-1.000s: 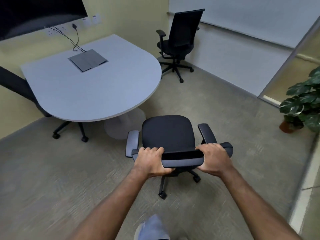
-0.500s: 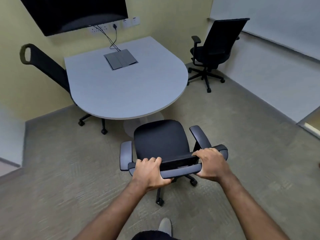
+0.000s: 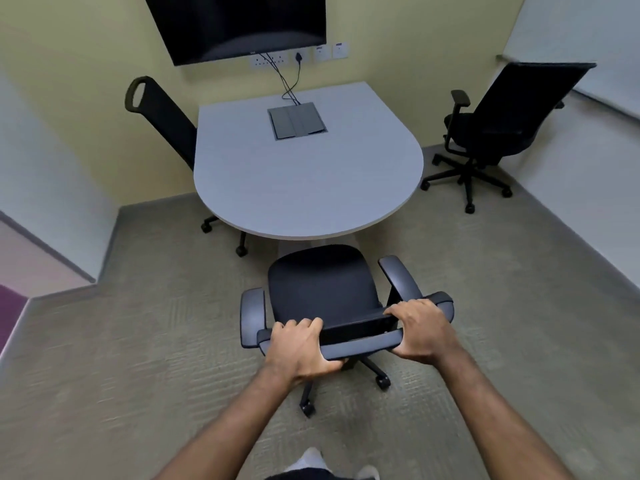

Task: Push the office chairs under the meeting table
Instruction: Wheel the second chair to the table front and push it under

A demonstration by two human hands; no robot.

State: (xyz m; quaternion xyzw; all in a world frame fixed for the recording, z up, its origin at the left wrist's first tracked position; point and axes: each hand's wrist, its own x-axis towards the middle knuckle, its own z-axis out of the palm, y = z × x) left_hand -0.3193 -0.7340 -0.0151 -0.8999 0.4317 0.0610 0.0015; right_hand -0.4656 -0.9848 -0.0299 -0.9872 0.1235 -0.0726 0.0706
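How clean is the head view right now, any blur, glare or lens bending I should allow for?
Head view: wide-angle bending bows the walls and the floor's edges; the carpet smears with motion blur low and left, while both hands, left hand and right hand, and the held chair read fairly sharp; soft glare on the dark screen; lighting even, shadows faint.

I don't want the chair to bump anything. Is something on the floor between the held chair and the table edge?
Nothing visible. Both hands, left hand and right hand, grip the chair backrest; only bare carpet lies before the table, whose pedestal sits underneath.
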